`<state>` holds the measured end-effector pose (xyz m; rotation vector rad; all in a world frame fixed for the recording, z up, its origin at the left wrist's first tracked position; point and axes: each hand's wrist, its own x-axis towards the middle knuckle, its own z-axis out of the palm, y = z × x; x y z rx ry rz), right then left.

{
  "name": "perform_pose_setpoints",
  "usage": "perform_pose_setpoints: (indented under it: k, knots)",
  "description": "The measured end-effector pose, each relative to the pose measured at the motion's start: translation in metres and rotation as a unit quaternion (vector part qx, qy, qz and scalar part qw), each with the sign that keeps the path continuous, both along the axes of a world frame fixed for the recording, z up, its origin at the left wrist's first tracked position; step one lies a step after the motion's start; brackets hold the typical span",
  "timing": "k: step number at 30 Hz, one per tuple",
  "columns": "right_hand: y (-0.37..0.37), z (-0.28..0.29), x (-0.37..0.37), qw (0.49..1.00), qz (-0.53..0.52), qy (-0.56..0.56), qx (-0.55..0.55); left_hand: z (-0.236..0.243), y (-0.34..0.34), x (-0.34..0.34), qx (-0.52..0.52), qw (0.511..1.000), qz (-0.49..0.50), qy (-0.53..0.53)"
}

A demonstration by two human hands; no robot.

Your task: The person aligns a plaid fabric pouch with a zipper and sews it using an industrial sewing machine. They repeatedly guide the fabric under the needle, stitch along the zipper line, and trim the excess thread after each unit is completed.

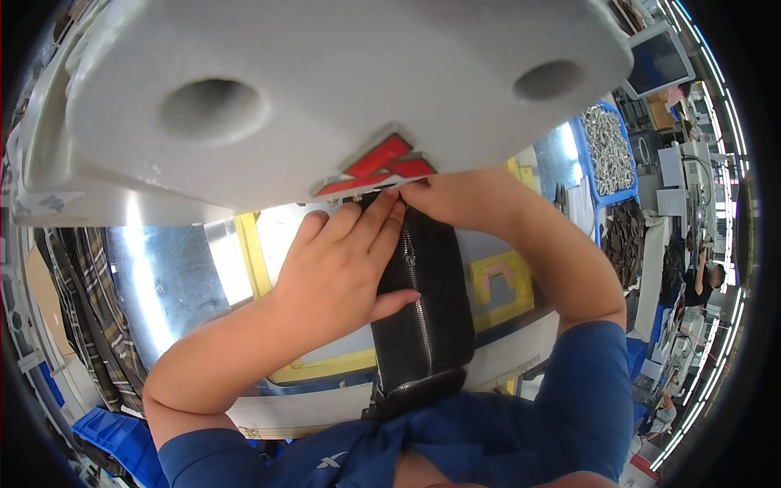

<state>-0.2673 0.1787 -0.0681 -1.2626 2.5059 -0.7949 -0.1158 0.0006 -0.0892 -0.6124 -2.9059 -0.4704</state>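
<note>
a long black bag (446, 301) with a silver zipper (424, 329) running lengthwise lies on the surface (183, 276), below a grey machine (342, 81). the left hand (338, 264) is spread, thumb on the zipper; whether the right hand (460, 199) pinches anything, i cannot tell.

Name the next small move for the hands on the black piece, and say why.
Perhaps guide the black zippered piece slightly toward the grey machine: the left hand and the right hand are close together at its far visible end.
</note>
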Motion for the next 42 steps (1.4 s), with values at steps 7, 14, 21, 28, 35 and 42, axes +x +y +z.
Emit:
perform_pose_setpoints:
  k: [7,14,21,28,35,42]
  knots:
    - [0.028,-0.013,0.022,0.988,0.079,0.133,0.017,0.000,-0.005,-0.005,0.087,0.995,0.013,-0.036]
    - [0.031,-0.027,0.024,0.970,0.103,0.221,-0.027,-0.001,-0.009,-0.012,0.132,0.990,0.001,-0.051]
    - [0.035,-0.027,0.030,0.960,0.100,0.259,-0.026,0.000,-0.010,-0.013,0.159,0.985,0.003,-0.074]
    - [0.034,-0.028,0.030,0.965,0.096,0.242,-0.029,0.002,-0.010,-0.014,0.174,0.977,0.013,-0.119]
    - [0.032,-0.023,0.029,0.966,0.095,0.239,-0.016,-0.004,-0.011,-0.008,0.145,0.986,0.014,-0.075]
    - [0.029,-0.022,0.029,0.967,0.085,0.238,-0.011,-0.007,-0.015,-0.008,0.156,0.987,0.007,-0.038]
